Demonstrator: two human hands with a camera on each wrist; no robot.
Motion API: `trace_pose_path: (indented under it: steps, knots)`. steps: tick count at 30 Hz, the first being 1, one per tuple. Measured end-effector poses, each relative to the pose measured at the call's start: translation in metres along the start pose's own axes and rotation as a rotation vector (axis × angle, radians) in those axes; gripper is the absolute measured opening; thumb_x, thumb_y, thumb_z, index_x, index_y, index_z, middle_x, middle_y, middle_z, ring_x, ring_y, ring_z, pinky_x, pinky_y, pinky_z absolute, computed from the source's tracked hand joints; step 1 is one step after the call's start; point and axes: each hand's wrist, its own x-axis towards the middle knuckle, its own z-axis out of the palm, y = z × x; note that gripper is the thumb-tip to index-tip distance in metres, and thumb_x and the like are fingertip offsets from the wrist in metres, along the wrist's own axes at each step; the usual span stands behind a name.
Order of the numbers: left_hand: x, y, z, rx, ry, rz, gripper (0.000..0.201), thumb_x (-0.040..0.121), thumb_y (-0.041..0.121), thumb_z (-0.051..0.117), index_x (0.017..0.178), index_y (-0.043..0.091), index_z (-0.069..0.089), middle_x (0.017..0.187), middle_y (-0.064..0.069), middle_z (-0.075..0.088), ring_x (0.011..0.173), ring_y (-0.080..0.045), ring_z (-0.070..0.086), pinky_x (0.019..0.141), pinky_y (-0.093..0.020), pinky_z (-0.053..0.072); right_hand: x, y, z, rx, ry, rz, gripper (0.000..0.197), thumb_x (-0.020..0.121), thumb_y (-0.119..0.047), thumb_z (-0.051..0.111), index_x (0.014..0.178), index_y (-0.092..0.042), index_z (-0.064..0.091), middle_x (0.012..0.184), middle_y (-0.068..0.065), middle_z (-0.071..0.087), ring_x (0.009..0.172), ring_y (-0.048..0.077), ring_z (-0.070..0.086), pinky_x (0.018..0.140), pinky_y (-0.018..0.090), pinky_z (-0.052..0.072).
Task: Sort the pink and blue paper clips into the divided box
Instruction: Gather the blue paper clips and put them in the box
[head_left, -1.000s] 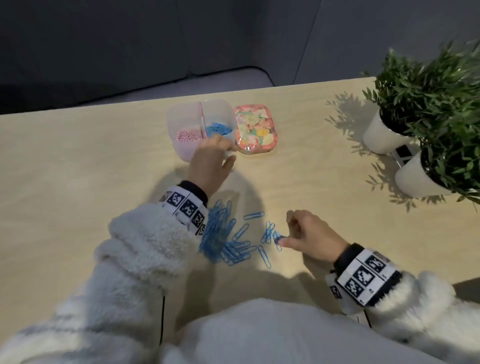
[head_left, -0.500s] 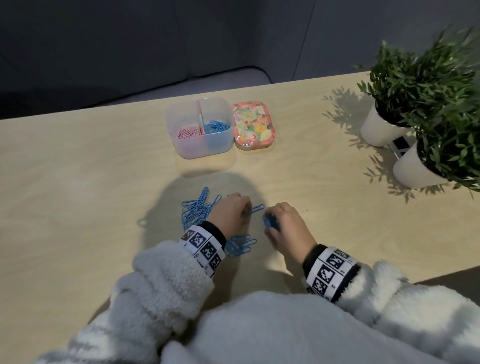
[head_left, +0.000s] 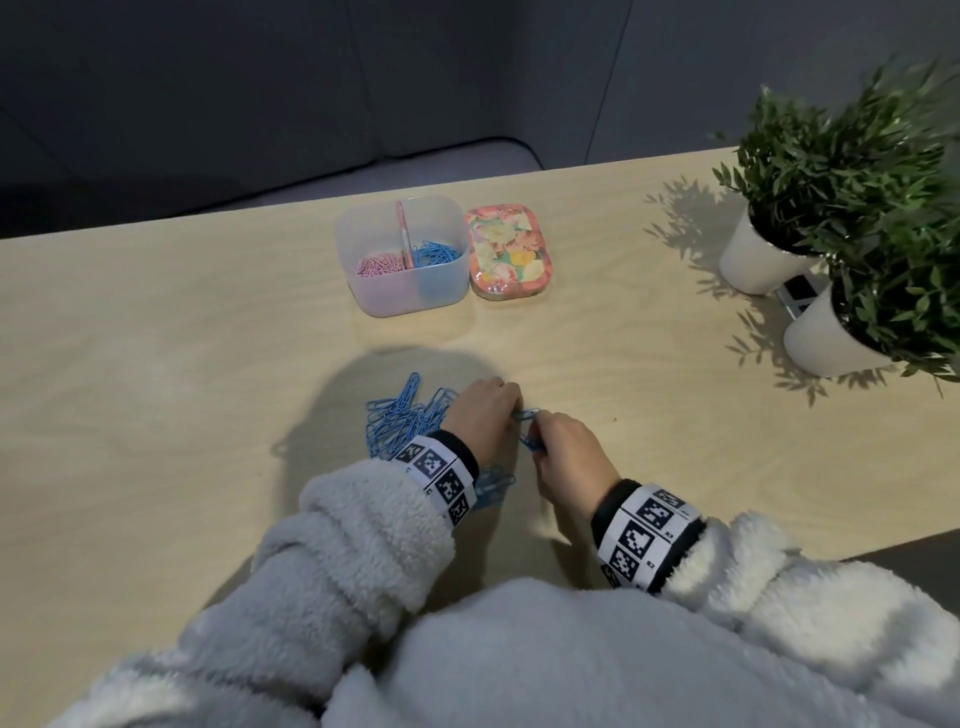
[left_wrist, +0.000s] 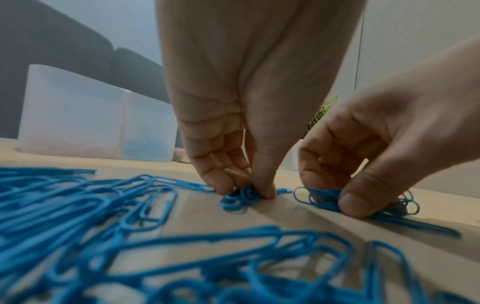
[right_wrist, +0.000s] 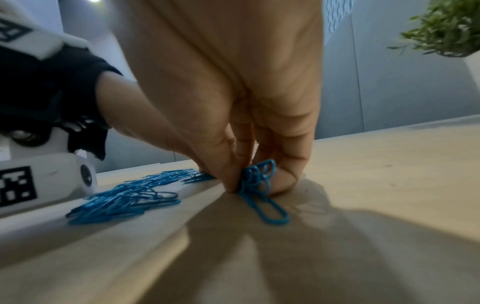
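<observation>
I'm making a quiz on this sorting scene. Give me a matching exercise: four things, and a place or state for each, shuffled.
Things:
1. pink clips
2. floral lid
3. right hand
4. loose blue clips

Places or states:
A. pinching a bunch of blue clips
B. on the table by the left hand
C. left compartment of the divided box
D. right of the box

Pairs: 1-C, 2-D, 3-A, 4-B

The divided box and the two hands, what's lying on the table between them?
Nothing: in the head view, only bare, partly shadowed table separates the divided box from the left hand and right hand.
</observation>
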Motion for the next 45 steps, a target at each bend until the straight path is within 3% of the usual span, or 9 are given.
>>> trace_pose_path:
  steps: [7,11,16,21,27,32,36,40,45]
  knots:
    - [-0.005,-0.011,-0.001,0.058,-0.074,-0.012,0.02,0.092,0.003,0.044,0.107,0.005,0.056,0.115,-0.016,0.056,0.108,-0.031,0.053,0.093,-0.035,0.041,0.011,0.005,-0.024,0.19,-0.124,0.031,0.015,0.078,0.0,0.048,0.081,-0.014,0.051,0.087,0.011,0.061,0.083,0.029,0.058,0.068,0.028,0.04]
    - [-0.015,-0.022,0.002,0.056,-0.034,-0.007,0.018,0.091,0.001,0.043,0.105,0.005,0.055,0.112,-0.015,0.053,0.104,-0.03,0.051,0.09,-0.035,0.043,0.052,-0.008,-0.071,0.301,0.006,0.003,0.01,0.078,0.001,0.058,0.085,-0.006,0.059,0.08,0.006,0.053,0.074,0.019,0.048,0.058,0.019,0.035]
    - [-0.023,-0.03,0.007,0.039,0.006,0.012,0.017,0.092,0.002,0.041,0.106,0.005,0.052,0.109,-0.013,0.055,0.103,-0.028,0.049,0.087,-0.034,0.042,0.125,-0.052,-0.119,0.438,0.106,-0.01,0.031,0.076,-0.001,0.064,0.062,-0.022,0.046,0.061,-0.006,0.048,0.055,0.011,0.046,0.055,0.023,0.042]
    - [-0.026,-0.036,-0.004,-0.051,0.06,0.011,0.015,0.092,0.009,0.045,0.104,0.006,0.053,0.106,-0.013,0.057,0.1,-0.029,0.051,0.084,-0.036,0.042,0.18,-0.092,-0.131,0.493,0.142,-0.008,0.027,0.075,0.001,0.065,0.061,-0.018,0.052,0.063,-0.003,0.054,0.054,0.016,0.055,0.057,0.029,0.051]
    - [-0.011,-0.049,-0.057,-0.253,0.227,-0.049,0.015,0.09,0.006,0.049,0.103,0.002,0.057,0.103,-0.017,0.062,0.095,-0.03,0.056,0.081,-0.033,0.041,0.2,-0.097,-0.125,0.521,0.119,0.005,0.022,0.085,-0.005,0.053,0.066,-0.015,0.06,0.08,0.004,0.06,0.076,0.025,0.06,0.086,0.047,0.055]
    - [0.03,-0.058,-0.107,-0.341,0.43,-0.162,0.02,0.086,0.0,0.043,0.099,-0.001,0.058,0.098,-0.023,0.063,0.093,-0.035,0.058,0.079,-0.037,0.042,0.156,-0.068,-0.122,0.556,0.183,-0.061,0.021,0.083,-0.008,0.055,0.066,-0.017,0.063,0.071,-0.001,0.062,0.079,0.028,0.064,0.084,0.047,0.054]
    - [0.069,-0.064,-0.132,-0.241,0.504,-0.32,0.023,0.086,0.001,0.043,0.103,0.003,0.059,0.109,-0.018,0.062,0.103,-0.034,0.056,0.085,-0.037,0.043,0.095,-0.026,-0.108,0.429,0.055,-0.122,0.015,0.088,-0.009,0.055,0.076,-0.011,0.062,0.069,0.006,0.063,0.052,-0.002,0.055,0.063,0.03,0.048]
    - [0.091,-0.068,-0.132,-0.177,0.424,-0.37,0.02,0.087,0.01,0.054,0.102,0.0,0.063,0.109,-0.02,0.064,0.102,-0.037,0.059,0.086,-0.039,0.048,0.047,0.015,-0.087,0.254,0.005,-0.06,0.015,0.086,-0.011,0.057,0.072,-0.004,0.061,0.066,0.009,0.061,0.059,0.017,0.051,0.065,0.036,0.046]
    - [0.075,-0.06,-0.126,-0.006,0.34,-0.216,0.029,0.091,0.022,0.05,0.109,0.003,0.062,0.11,-0.02,0.062,0.107,-0.035,0.055,0.088,-0.042,0.045,-0.004,0.037,-0.058,0.095,-0.161,0.019,0.015,0.079,-0.021,0.064,0.07,-0.022,0.053,0.064,-0.005,0.057,0.065,0.017,0.052,0.066,0.031,0.041]
